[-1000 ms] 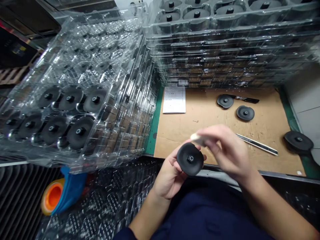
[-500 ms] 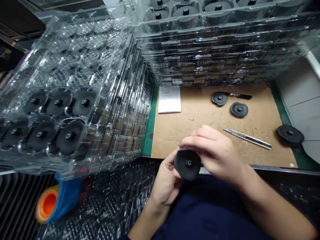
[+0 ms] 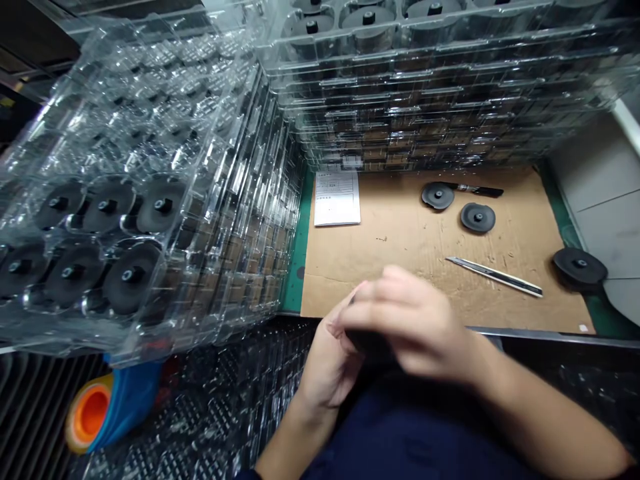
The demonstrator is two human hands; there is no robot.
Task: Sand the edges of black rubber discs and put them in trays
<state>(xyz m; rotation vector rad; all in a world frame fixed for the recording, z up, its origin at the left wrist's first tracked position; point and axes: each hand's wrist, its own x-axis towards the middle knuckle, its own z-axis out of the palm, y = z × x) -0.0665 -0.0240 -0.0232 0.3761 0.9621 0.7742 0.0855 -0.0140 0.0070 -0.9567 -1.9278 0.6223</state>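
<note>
In the head view, a black round disc (image 3: 367,341) with a raised hub is held close in front of my dark blue clothing. My left hand (image 3: 327,363) is closed around its left side. Across the disc's upper face lies my right hand (image 3: 413,320), fingers bent together and blurred by motion. It hides most of the disc, and what its fingertips pinch at the far edge cannot be made out. Beyond the hands, a utility knife (image 3: 495,277) rests on the cardboard sheet (image 3: 385,257).
Two similar discs (image 3: 478,218) and a black marker (image 3: 480,191) lie on the cardboard beside a paper booklet (image 3: 337,199). Another black disc (image 3: 580,267) sits at the right edge. Stacked clear trays (image 3: 235,220) of discs rise left and behind. An orange-cored tape roll (image 3: 93,413) is lower left.
My right hand has moved left and over the disc, whose face and hub showed before and are now mostly covered. My left hand stays nearly in place.
</note>
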